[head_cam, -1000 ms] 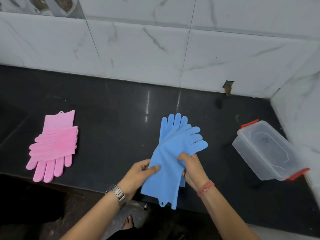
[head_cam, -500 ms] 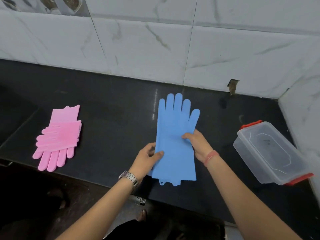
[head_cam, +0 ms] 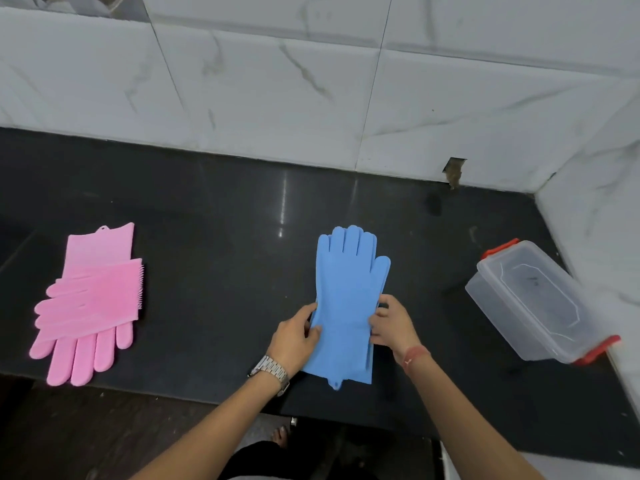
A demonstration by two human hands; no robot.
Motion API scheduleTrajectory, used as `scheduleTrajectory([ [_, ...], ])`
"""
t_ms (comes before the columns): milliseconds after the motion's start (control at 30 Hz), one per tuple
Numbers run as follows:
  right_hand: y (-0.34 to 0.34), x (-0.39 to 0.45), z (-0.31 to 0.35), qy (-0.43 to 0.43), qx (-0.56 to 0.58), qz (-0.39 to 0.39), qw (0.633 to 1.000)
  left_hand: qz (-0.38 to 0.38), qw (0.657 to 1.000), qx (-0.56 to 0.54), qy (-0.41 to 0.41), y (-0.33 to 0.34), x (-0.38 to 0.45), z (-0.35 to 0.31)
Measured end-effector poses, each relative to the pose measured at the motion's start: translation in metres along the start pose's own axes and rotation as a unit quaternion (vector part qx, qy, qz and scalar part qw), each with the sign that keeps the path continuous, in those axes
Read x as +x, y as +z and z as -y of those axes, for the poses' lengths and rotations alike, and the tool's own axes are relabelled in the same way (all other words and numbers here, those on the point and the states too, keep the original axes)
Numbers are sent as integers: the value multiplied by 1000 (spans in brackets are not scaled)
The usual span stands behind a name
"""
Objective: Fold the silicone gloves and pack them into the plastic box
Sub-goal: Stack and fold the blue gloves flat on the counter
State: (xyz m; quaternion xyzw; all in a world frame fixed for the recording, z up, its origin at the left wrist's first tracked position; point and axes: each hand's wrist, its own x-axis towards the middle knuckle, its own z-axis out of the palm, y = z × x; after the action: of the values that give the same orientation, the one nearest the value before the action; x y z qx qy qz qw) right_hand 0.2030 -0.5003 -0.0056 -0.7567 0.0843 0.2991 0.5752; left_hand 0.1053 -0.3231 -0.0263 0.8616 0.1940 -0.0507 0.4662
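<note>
Blue gloves (head_cam: 348, 299), lifted a second ago, are now laid flat, stacked and aligned. Their edges are pinched by the left hand (head_cam: 294, 336) and right hand (head_cam: 393, 323); folding can begin, judging by this.

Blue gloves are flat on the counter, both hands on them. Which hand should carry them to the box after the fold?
Right, probably. The right hand grips the blue gloves' edge on the side facing the plastic box, which sits to its right. The left hand would have to cross over.
</note>
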Motion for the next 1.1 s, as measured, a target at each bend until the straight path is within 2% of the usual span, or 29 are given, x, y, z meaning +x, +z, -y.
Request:
scheduleTrajectory([
  [267, 8, 8, -1, 1, -55, -104, 993, 2, 995, 101, -1, -10, 30, -6],
  [467, 6, 32, 22, -17, -53, -138, 989, -22, 998, -16, -51, -24, 86, -24],
  [567, 6, 40, 32, -36, -87, -157, 983, -19, 995, -61, -80, -26, 105, -30],
  [867, 5, 46, 35, -85, -76, -166, 980, -48, 994, -94, -11, -17, 122, -36],
  [1100, 4, 53, 27, -60, -93, -188, 976, -48, 996, -73, -33, -15, 127, -31],
])
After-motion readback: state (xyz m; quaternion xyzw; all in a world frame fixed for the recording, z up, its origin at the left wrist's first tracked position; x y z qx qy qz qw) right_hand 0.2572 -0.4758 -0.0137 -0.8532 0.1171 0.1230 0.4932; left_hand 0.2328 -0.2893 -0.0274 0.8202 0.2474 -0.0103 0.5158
